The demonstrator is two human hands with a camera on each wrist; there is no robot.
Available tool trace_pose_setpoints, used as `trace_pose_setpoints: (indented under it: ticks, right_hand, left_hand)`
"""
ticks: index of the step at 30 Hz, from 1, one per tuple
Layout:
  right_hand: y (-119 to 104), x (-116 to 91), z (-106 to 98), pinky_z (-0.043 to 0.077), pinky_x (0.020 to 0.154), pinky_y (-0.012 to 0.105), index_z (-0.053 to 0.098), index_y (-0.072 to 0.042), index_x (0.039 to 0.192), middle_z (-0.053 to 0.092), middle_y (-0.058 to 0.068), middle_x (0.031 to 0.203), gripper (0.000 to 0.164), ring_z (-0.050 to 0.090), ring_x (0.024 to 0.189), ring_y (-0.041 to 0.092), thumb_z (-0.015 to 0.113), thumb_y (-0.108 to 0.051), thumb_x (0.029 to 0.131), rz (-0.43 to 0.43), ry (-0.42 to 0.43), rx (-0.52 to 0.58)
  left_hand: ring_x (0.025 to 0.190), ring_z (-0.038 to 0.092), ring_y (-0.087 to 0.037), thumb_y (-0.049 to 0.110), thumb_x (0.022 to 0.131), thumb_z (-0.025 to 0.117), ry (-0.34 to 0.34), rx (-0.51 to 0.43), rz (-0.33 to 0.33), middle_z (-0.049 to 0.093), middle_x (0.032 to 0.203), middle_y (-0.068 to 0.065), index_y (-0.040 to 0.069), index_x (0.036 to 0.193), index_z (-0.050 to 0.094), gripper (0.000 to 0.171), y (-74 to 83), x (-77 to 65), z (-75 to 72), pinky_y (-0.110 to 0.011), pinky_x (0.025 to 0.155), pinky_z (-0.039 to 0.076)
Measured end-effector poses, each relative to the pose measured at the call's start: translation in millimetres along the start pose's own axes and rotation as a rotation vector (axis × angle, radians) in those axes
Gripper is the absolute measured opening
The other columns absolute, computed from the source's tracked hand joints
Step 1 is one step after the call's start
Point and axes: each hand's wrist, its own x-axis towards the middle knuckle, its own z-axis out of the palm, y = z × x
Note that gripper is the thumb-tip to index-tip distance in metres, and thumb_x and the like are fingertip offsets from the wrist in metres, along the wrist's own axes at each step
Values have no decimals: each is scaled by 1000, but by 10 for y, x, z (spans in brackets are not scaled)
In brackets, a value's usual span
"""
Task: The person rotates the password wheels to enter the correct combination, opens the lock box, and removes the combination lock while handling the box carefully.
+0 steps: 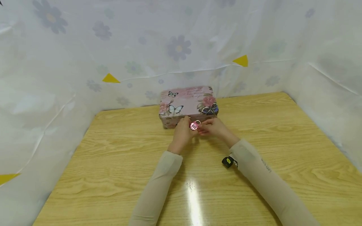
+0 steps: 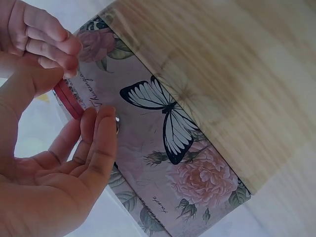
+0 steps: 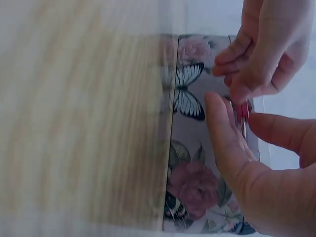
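A small pink disc with dark marks on its face and a metal ring is held up just before the front of a pink floral tin box. My left hand pinches it between thumb and fingers. Edge-on, the disc shows as a red strip in the left wrist view. From the right, my right hand brings its fingertips up to the disc and ring. In the right wrist view, that hand has thumb and forefinger spread either side of the red piece.
The butterfly-and-rose tin stands at the back of the wooden table, near the patterned sheet. A small black object with a yellow patch and a metal part sits by my right cuff. Yellow tape pieces mark the sheet.
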Motion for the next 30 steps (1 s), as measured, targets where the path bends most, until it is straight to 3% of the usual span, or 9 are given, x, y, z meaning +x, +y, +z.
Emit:
trace_pose_setpoints:
  ticks: [4, 12, 16, 20, 25, 30]
  right_hand:
    - [41, -24, 59, 58, 74, 29, 48, 24, 118, 64, 4, 74, 32, 64, 65, 8, 54, 3, 95, 23, 57, 92]
    - [56, -71, 128, 58, 73, 27, 50, 22, 117, 61, 7, 81, 29, 64, 65, 9, 54, 3, 95, 51, 165, 131]
    - [53, -84, 116, 56, 82, 33, 51, 21, 118, 62, 8, 83, 29, 65, 70, 11, 52, 3, 95, 64, 187, 131]
    - [48, -81, 103, 54, 87, 38, 52, 20, 120, 65, 7, 80, 30, 67, 71, 14, 53, 3, 95, 75, 190, 153]
    - [31, -73, 99, 55, 86, 38, 51, 20, 123, 67, 10, 85, 33, 68, 71, 14, 54, 4, 94, 63, 154, 150]
    - [12, -90, 113, 57, 81, 34, 52, 20, 122, 68, 16, 90, 33, 67, 69, 12, 55, 3, 94, 36, 136, 114]
  left_hand:
    - [77, 56, -29, 10, 76, 77, 22, -7, -15, 54, 84, -12, 1, 90, 51, 31, 22, -4, 18, -41, 69, 48]
    - [76, 53, -27, 11, 78, 77, -10, -36, -38, 52, 82, -10, 0, 89, 51, 30, 58, 4, 19, -39, 67, 46]
    - [75, 53, -23, 9, 80, 75, -94, -141, -80, 56, 83, -10, 0, 92, 53, 27, 36, 46, -9, -32, 64, 46]
    - [82, 61, -24, 5, 83, 70, -139, -284, -119, 64, 90, -15, -5, 97, 60, 20, -23, 88, -61, -29, 71, 52]
    - [92, 63, -27, 6, 92, 60, -182, -428, -171, 67, 101, -18, -6, 107, 66, 21, -76, 92, -137, -30, 78, 53]
    - [96, 64, -29, 3, 94, 51, -232, -578, -250, 66, 106, -20, -6, 113, 65, 25, -129, 64, -171, -34, 82, 54]
